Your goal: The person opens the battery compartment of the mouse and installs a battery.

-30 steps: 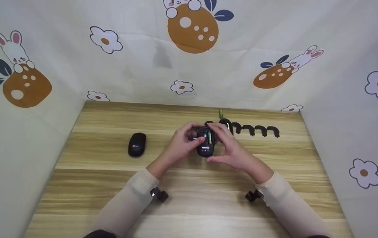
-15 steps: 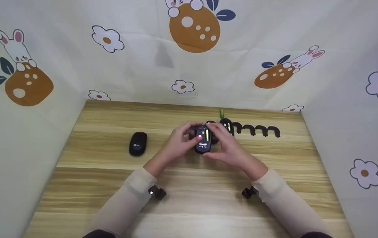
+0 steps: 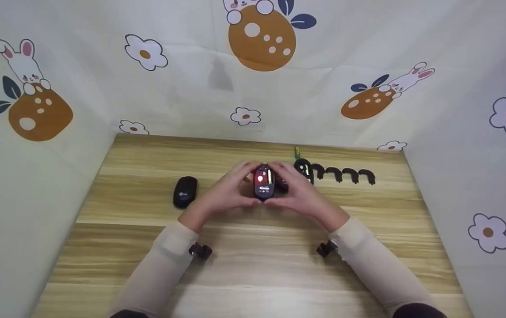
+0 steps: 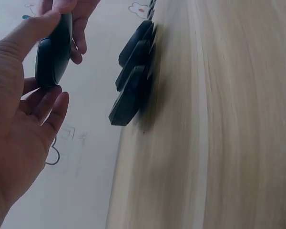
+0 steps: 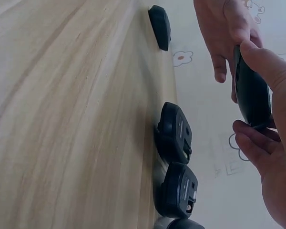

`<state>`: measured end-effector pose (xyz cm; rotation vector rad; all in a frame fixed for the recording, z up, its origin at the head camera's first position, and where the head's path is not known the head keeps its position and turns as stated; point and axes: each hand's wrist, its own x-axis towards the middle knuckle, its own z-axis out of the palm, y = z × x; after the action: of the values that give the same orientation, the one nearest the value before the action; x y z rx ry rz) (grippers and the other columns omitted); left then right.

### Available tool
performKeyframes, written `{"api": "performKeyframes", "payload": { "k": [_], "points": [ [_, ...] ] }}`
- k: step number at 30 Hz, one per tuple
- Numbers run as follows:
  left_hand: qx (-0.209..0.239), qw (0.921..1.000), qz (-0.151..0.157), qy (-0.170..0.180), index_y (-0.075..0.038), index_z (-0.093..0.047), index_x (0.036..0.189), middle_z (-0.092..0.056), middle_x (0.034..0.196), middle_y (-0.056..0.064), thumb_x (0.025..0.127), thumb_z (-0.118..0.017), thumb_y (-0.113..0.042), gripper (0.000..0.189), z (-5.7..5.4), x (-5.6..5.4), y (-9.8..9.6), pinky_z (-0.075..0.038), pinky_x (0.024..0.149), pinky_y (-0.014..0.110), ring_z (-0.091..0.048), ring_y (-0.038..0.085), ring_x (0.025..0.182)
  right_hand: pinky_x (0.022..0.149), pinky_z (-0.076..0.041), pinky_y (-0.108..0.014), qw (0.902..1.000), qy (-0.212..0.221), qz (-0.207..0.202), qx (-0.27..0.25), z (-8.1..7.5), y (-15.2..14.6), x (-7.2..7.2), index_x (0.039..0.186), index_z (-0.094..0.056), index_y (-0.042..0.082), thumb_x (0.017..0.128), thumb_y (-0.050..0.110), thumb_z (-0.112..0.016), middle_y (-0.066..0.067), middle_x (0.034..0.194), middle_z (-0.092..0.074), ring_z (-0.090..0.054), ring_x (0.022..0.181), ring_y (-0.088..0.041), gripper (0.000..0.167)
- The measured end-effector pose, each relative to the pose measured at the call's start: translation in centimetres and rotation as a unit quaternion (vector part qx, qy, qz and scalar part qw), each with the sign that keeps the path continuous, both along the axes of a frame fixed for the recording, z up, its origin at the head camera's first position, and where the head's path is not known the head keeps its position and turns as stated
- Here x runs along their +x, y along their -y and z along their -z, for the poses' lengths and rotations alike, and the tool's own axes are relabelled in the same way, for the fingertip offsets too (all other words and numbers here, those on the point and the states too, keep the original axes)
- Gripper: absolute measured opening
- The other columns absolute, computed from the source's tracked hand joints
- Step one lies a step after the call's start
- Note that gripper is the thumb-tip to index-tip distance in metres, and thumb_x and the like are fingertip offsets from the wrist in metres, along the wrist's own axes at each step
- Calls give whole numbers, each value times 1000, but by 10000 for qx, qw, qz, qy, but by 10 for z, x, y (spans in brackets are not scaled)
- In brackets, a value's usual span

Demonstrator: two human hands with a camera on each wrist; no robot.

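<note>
Both hands hold a black computer mouse [image 3: 264, 194] above the table, its underside facing up in the head view. A red light glows on that underside, and a battery [image 3: 270, 176] lies in its open slot. My left hand [image 3: 226, 190] grips the left side, thumb at the near end and fingers at the far end. On the other side my right hand [image 3: 299, 190] grips it the same way. In the left wrist view the mouse [image 4: 55, 57] is edge-on between thumb and fingertips. The right wrist view shows the mouse [image 5: 252, 93] held by its two ends.
Another mouse [image 3: 185, 192] sits top side up at the left. Behind my right hand lie an upturned mouse [image 3: 304, 169] with a battery in it and a partly hidden mouse [image 3: 282, 183]. A loose battery [image 3: 297, 152] and several curved black covers [image 3: 333, 173] lie at the back right.
Both hands have brought the mouse slightly left. My left thumb has moved off its underside to the near end, and the red light now shows fully.
</note>
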<state>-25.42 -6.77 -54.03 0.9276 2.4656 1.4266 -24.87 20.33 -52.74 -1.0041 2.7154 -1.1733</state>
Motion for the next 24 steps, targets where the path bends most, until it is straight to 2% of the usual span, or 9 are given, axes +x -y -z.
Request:
{"api": "performKeyframes", "payload": {
  "k": [3, 8, 16, 24],
  "points": [
    [-6, 9999, 37, -134, -17, -43, 170, -46, 165, 2, 85, -96, -14, 100, 0, -2, 4, -51, 118, 48, -56, 25, 139, 124, -43, -54, 9999, 11, -14, 109, 1, 5, -4, 169, -44, 11, 85, 44, -96, -6, 164, -50, -52, 149, -30, 103],
    [-204, 9996, -113, -169, -14, -42, 170, -45, 166, 1, 84, -97, -15, 102, 1, -3, 11, -48, 120, 48, -55, 25, 143, 124, -44, -51, 9995, -30, 4, 315, 2, 13, -10, 169, -45, 18, 85, 49, -94, -1, 163, -52, -53, 148, -25, 103],
    [-818, 9957, -344, -259, -15, -41, 171, -42, 171, 4, 82, -100, -22, 108, 1, -5, 18, -39, 127, 52, -46, 30, 154, 126, -41, -54, 9983, -25, 76, 584, 7, 26, -16, 168, -46, 17, 83, 51, -94, -4, 164, -52, -50, 150, -27, 104],
    [-911, 9947, -433, -215, -14, -44, 169, -44, 170, 5, 83, -99, -20, 102, 4, -10, 26, -39, 127, 55, -45, 32, 155, 125, -42, -52, 9964, -184, -11, 831, 11, 36, -26, 167, -48, 18, 83, 50, -95, -4, 161, -55, -51, 148, -25, 102]
  ]
}}
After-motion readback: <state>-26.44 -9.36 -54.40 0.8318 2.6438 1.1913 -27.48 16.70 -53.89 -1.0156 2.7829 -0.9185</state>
